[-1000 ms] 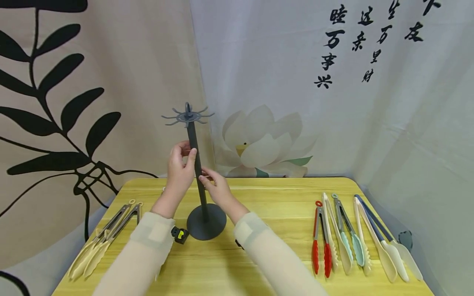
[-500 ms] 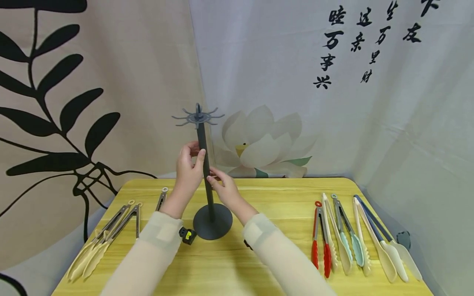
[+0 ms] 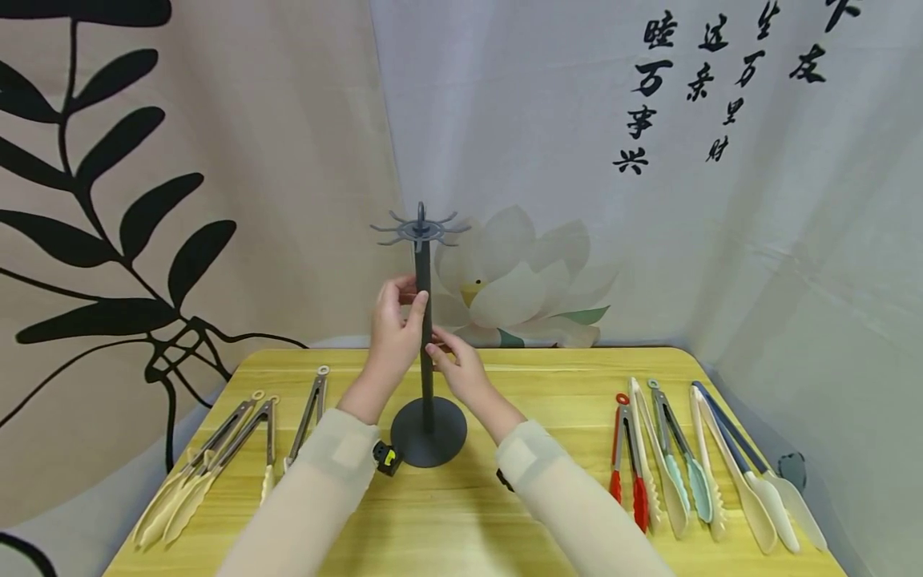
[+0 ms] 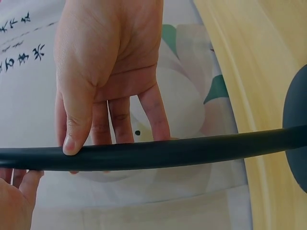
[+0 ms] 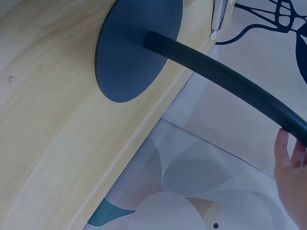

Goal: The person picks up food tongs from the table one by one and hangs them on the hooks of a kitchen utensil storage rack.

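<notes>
A dark grey utensil stand (image 3: 425,361), with a round base and a ring of hooks at its top, stands upright near the middle of the wooden table. My left hand (image 3: 395,328) holds the pole at mid-height, thumb in front and fingers bent behind. Lower down, from the other side, my right hand (image 3: 465,373) pinches the same pole with thumb and fingertips. In the left wrist view, the pole (image 4: 201,148) runs sideways between both hands. The base (image 5: 127,62) shows close over the table in the right wrist view.
Several tongs with cream tips (image 3: 173,505) lie at the table's left, one pair of tongs (image 3: 315,401) partly behind the left sleeve. On the right, red-tipped tongs (image 3: 627,457) lie beside several white, mint and blue-handled ones. A printed curtain (image 3: 519,120) hangs behind the table.
Both hands have carried the stand to the right, and its pole has gone from leaning to upright. More of the tongs by my left sleeve has come into view.
</notes>
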### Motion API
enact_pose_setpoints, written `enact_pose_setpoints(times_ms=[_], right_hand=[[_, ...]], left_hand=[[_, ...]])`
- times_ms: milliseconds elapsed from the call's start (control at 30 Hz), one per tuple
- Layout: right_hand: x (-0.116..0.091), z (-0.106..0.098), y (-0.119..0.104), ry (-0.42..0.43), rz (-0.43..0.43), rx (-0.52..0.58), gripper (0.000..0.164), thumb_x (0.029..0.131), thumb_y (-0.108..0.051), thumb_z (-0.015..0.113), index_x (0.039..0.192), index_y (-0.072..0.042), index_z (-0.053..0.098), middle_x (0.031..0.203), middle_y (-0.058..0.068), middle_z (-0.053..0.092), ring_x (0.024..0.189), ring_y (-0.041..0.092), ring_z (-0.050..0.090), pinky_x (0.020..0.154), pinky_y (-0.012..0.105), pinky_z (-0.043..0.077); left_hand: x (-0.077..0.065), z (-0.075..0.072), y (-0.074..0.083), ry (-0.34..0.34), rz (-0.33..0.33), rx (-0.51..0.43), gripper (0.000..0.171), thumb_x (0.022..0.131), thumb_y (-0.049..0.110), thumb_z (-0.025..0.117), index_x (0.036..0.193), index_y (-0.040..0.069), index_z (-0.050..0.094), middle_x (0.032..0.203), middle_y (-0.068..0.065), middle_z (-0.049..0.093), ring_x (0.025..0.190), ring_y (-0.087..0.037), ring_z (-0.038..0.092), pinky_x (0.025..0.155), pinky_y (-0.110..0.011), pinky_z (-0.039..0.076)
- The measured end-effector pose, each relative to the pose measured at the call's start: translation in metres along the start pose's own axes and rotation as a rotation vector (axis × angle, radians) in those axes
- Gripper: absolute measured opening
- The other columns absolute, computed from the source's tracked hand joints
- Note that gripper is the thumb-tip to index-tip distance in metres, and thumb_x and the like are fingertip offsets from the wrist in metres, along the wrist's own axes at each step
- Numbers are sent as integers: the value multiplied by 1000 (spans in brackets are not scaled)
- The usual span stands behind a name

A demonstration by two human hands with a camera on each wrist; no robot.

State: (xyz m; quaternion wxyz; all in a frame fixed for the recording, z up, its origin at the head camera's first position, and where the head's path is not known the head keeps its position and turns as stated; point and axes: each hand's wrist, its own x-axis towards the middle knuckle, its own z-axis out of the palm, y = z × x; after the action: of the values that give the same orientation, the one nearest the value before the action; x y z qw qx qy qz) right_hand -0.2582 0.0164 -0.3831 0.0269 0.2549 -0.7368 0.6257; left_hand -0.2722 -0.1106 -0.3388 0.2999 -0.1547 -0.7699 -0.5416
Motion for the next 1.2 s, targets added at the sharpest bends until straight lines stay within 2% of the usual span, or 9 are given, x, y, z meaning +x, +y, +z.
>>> enact_pose_setpoints(times_ms=[167,333,533,767,833,1000,1033,1200], right_hand=[[-2,-4,1,9,-4,-18,38,98,-8,48,135,3,48,123,26,56,109,39,55,84,46,54],[-3,-7,1,16,-13,-43,38,98,-7,48,135,3,48,123,25,57,108,39,56,81,37,56],[-6,-11,-1,24,-11,-55,38,98,-6,48,134,3,49,122,25,57,107,38,57,83,46,54],[-8,-16,2,28,-4,-73,38,98,-9,49,134,2,50,122,24,58,107,36,57,82,41,55],[-9,-17,4,29,5,-67,38,98,-10,50,134,1,50,122,23,58,107,35,57,82,40,55],[-11,-21,5,30,7,-38,37,97,-8,50,134,2,50,121,24,57,107,36,56,84,47,53],[-11,-22,6,33,2,-37,38,97,-7,49,133,3,50,121,25,57,107,37,56,84,49,53],[-8,-27,27,62,-7,-35,37,97,-11,51,133,-1,52,120,23,59,107,37,56,83,51,52]], left_hand=[[0,4,0,-23,-6,-3,32,97,19,53,121,-1,51,109,-16,54,99,-28,54,72,-36,48],[-1,5,1,-27,-11,-4,32,97,20,53,121,-1,50,109,-16,53,99,-27,53,72,-34,47],[-1,8,4,-24,0,-10,30,97,17,53,121,-1,50,108,-16,54,98,-26,53,69,-31,49],[-4,12,5,-38,25,-18,32,97,20,53,121,0,50,106,-14,54,97,-24,53,68,-28,47],[-5,12,10,-51,19,-25,32,97,20,52,122,0,50,107,-15,54,98,-24,53,68,-29,46],[-6,15,12,-64,15,-37,33,97,21,53,122,0,50,107,-15,54,98,-25,53,68,-32,48],[-6,16,7,-61,25,-38,33,97,22,53,122,1,50,106,-13,54,98,-23,53,67,-31,48],[-6,21,8,-77,16,-64,32,96,21,54,121,1,50,106,-13,54,97,-23,53,68,-33,50]])
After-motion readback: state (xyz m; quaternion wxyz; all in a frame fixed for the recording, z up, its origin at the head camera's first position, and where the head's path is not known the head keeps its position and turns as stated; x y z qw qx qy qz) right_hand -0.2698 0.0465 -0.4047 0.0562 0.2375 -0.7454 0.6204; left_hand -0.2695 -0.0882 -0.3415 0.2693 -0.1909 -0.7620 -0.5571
